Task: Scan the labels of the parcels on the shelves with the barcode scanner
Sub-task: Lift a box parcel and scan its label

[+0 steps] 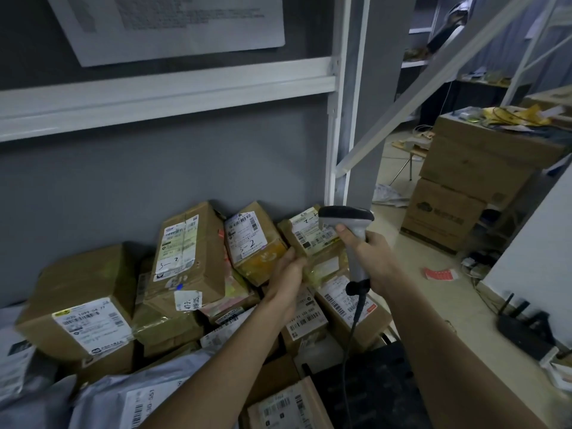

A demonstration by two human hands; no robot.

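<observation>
Grey plastic pistol-shaped barcode scanner (pixel 348 226) with a black cable, its handle gripped in the right hand (pixel 376 261), head above a tape-wrapped brown cardboard parcel (pixel 318 243) bearing a white printed label (pixel 311 232). The left hand (pixel 288 275) curls around this parcel's near edge. Neighbouring taped cartons lie heaped against a grey wall (pixel 154 168).

Dim storeroom, as I see it.
A grey wall (pixel 154 168) behind white shelf rails (pixel 167 91); stacked cartons (pixel 464 181) on the pale floor (pixel 433 292) to my right.
</observation>
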